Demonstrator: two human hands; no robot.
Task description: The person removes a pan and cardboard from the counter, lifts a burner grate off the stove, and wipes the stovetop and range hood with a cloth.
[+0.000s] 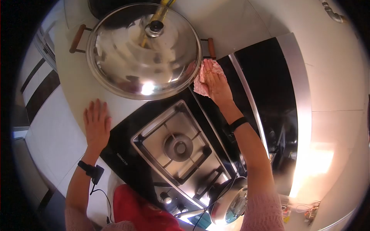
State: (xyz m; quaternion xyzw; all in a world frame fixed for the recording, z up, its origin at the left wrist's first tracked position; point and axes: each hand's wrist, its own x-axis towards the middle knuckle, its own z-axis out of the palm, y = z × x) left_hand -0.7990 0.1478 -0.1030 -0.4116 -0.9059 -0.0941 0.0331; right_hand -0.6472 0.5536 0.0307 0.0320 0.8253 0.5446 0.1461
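Note:
My right hand (216,82) presses a pink cloth (199,86) against the black surface at the back edge of the gas stove (121,140), close beside the wok's right handle. The fingers lie over the cloth, and part of it sticks out to either side. My left hand (97,125) rests palm down on the pale countertop (79,92), fingers spread and holding nothing, just left of the stove. A large wok with a shiny domed lid (127,63) stands on the counter between and beyond my hands. Its two brown handles show; its body is mostly hidden under the lid.
A burner with a square metal pan support (178,147) lies between my arms. Near my right forearm is a lidded pot (229,208). A black range hood panel (266,77) slants along the right. Stove knobs (165,198) sit at the front, and thin cables hang from wrist straps.

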